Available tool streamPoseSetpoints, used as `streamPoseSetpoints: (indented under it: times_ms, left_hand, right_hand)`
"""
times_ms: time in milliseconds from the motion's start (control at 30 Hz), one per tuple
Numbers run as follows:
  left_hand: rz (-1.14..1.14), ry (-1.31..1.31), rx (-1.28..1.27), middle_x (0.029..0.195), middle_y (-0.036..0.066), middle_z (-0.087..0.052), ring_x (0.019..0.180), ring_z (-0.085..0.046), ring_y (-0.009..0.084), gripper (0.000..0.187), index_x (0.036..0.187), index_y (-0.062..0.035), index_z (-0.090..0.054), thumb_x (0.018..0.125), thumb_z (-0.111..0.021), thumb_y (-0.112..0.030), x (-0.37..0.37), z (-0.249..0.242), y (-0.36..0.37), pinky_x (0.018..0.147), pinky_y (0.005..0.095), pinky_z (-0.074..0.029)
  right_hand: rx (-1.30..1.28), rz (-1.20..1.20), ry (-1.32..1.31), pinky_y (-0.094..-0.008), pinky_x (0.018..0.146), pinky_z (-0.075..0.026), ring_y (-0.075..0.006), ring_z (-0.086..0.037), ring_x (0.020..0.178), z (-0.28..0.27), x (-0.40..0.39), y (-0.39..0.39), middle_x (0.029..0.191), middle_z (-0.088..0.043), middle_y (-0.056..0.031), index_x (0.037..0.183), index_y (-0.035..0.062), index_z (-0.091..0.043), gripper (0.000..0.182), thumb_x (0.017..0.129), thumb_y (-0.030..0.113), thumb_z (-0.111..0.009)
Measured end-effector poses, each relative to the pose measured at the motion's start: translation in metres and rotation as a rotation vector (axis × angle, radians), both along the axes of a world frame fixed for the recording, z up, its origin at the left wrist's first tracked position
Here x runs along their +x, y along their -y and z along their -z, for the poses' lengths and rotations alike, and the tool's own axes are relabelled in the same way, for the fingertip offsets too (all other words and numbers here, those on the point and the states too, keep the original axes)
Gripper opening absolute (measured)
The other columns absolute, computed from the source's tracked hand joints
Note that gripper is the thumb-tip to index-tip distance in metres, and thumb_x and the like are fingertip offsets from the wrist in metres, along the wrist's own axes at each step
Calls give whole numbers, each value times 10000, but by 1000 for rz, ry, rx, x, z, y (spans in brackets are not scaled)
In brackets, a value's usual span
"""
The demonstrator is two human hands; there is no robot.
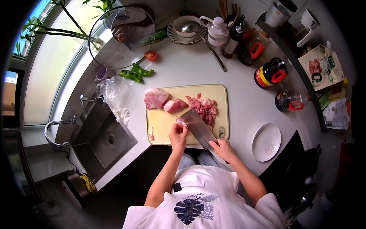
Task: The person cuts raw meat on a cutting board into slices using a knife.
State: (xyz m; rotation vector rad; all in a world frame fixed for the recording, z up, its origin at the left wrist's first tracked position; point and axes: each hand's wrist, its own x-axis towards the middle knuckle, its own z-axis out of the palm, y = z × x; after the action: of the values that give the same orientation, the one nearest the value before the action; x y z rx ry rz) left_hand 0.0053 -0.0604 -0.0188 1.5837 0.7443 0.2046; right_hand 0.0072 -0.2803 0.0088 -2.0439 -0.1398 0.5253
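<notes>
Slicing apparently in hand: right hand clamped round knife, left hand pinched small meat piece beside blade, over board. Next cut likely called for fingertips clear.

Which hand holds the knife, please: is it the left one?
No, the right hand holds the knife, while the left hand is curled beside the blade.

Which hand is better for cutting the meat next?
Probably the right hand: it grips the cleaver. The left hand holds a bit of meat beside the cleaver, so it seems better placed for steadying.
</notes>
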Motion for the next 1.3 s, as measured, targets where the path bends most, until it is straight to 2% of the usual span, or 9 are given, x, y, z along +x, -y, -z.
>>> streamPoseSetpoints:
  times_ms: [367, 600, 633, 900, 967, 1067, 1133, 1200, 1300]
  left_hand:
    - [106, -12, -17, 810, -9, -628, 724, -590, 57, 84, 904, -16, -588, 914, -672, -20, -16, -2, -11, 690, 200, -478]
    - [51, -13, -159, 826, 0, -610, 738, -589, 67, 62, 933, -2, -589, 908, -640, 22, -17, 9, -22, 694, 210, -488]
    - [27, 2, -200, 845, 10, -615, 750, -600, 80, 64, 946, 3, -591, 905, -630, 34, -13, -1, -20, 706, 220, -497]
    - [65, -70, -241, 882, 64, -655, 777, -641, 133, 123, 1003, 26, -611, 880, -616, 20, -1, -12, -21, 729, 269, -525]
    - [264, -176, 227, 821, 87, -667, 738, -647, 139, 144, 999, 39, -626, 870, -641, -23, 8, -29, -12, 698, 289, -528]
    - [371, -195, 415, 769, 104, -665, 699, -644, 139, 185, 982, 48, -635, 866, -697, -81, 8, -15, -9, 666, 305, -525]
    - [296, -229, 142, 819, 75, -686, 722, -641, 129, 112, 945, 3, -650, 901, -692, -91, 13, -16, -7, 639, 270, -520]
    - [105, -131, -474, 868, 63, -690, 752, -654, 134, 98, 939, -1, -651, 916, -690, -88, 20, -24, -10, 648, 263, -529]
    - [-29, -106, -722, 926, 70, -667, 786, -669, 152, 92, 989, 0, -611, 921, -666, -30, 21, -40, -9, 709, 257, -576]
  right_hand:
    - [-4, 76, 74, -362, 518, -455, -198, -582, 507, 3, 39, -70, 560, -582, -120, 804, -17, -625, 372, 958, 321, -637]
    - [-5, 111, 85, -329, 479, -436, -141, -553, 473, -23, 18, -16, 529, -551, -76, 847, -5, -642, 335, 982, 300, -610]
    - [-39, 117, -2, -408, 506, -439, -324, -605, 529, -32, 15, -11, 620, -578, -210, 849, -25, -648, 303, 956, 258, -648]
    - [-69, 88, 19, -436, 558, -468, -401, -635, 632, -39, -3, -15, 684, -606, -244, 866, -37, -648, 303, 952, 253, -647]
    - [-106, 78, 30, -440, 571, -474, -417, -640, 659, -39, -3, -21, 704, -615, -251, 873, -42, -649, 305, 952, 252, -646]
    - [-80, 101, 35, -437, 575, -476, -424, -641, 679, -44, 0, -26, 726, -624, -254, 871, -54, -642, 318, 952, 254, -647]
    - [-42, 154, -29, -426, 565, -473, -401, -645, 652, -42, 0, -25, 709, -624, -244, 870, -48, -650, 318, 954, 260, -648]
    - [-39, 157, -18, -421, 560, -470, -386, -647, 639, -45, 3, -21, 697, -623, -236, 877, -43, -656, 314, 955, 261, -648]
    - [-46, 146, -14, -414, 548, -464, -359, -646, 612, -54, 12, -13, 675, -619, -221, 893, -35, -666, 302, 957, 260, -647]
